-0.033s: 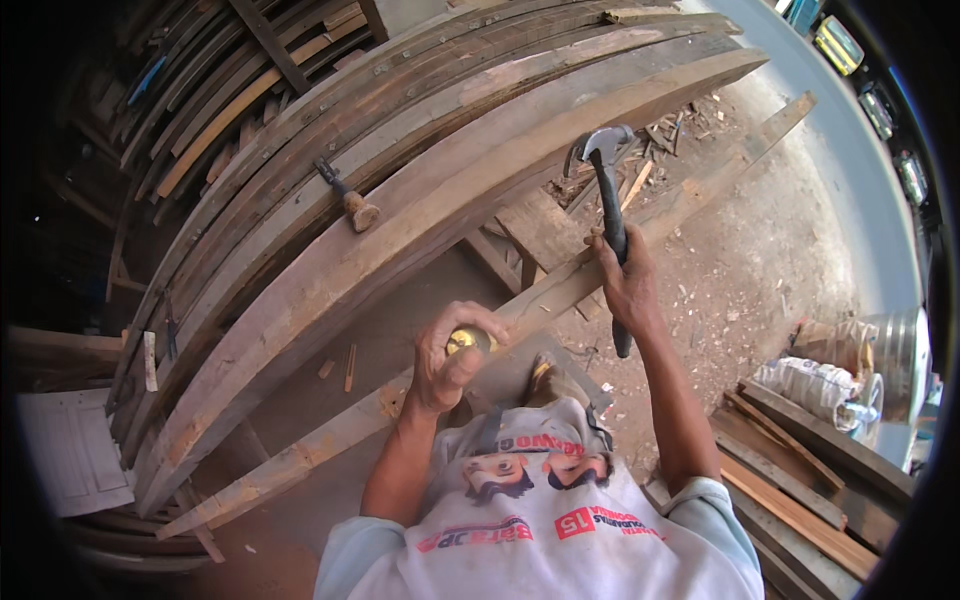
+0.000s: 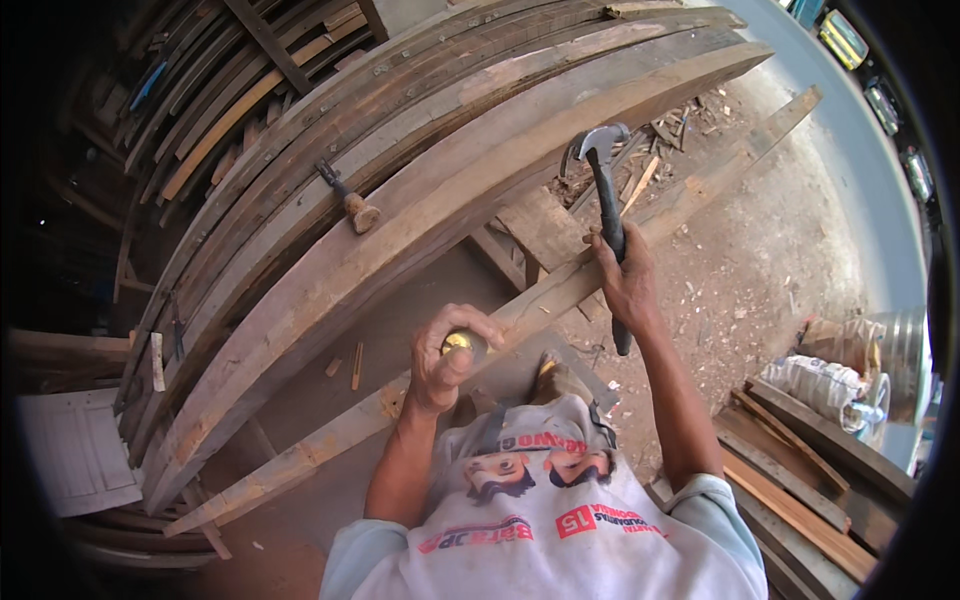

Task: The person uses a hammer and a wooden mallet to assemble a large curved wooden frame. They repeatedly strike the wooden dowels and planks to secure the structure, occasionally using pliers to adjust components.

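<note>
My right hand (image 2: pixel 627 282) is closed around the dark handle of a claw hammer (image 2: pixel 608 195), whose metal head points up and away from me. In my left hand (image 2: pixel 440 360) sits a small rounded yellow and dark tape measure (image 2: pixel 457 342), partly hidden by the curled fingers. Both hands are over a long narrow wooden plank (image 2: pixel 545 300) that runs from the lower left to the upper right. My left fingers are close to its surface; whether they touch it I cannot tell.
Beyond the plank lie several long thick boards (image 2: pixel 440 215), with a chisel (image 2: pixel 348 198) resting on them. A wooden block (image 2: pixel 540 228) is under the plank's middle. Stacked timber (image 2: pixel 800 510) and a white sack (image 2: pixel 815 382) are at the right. Wood chips (image 2: pixel 740 290) litter the floor.
</note>
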Available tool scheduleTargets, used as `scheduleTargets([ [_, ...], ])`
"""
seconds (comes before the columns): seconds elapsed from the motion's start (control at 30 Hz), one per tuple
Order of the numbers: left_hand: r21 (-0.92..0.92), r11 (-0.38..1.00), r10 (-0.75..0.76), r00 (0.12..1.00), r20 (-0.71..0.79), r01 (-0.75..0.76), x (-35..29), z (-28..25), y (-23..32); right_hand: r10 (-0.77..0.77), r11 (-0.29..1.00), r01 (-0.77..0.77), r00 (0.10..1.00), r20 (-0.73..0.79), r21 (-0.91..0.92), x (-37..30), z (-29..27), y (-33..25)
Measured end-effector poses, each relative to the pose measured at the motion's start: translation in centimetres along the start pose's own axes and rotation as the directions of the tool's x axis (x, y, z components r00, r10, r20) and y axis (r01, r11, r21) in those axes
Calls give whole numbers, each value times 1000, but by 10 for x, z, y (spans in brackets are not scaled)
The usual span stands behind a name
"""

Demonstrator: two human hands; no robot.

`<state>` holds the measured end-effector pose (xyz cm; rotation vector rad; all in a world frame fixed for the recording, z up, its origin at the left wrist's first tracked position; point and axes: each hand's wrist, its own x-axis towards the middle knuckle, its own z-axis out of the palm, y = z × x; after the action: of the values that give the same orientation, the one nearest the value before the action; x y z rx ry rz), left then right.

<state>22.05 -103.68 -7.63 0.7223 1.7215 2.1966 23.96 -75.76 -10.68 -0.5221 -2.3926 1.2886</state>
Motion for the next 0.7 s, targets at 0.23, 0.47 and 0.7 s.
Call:
scheduleTargets([
  [0.23, -4, 988, -153, 977, -150, 154, 11, 17, 2, -238, 971, 239, 969, 62, -12, 12, -6, 11],
  [0.47, 670, 664, -287, 941, -180, 331, 70, 76, 0, -228, 973, 231, 966, 120, -14, 17, -12, 15],
  [0.7, 625, 682, -382, 914, -139, 380, 71, 72, 19, -238, 971, 238, 969, 61, 11, 16, -11, 14],
])
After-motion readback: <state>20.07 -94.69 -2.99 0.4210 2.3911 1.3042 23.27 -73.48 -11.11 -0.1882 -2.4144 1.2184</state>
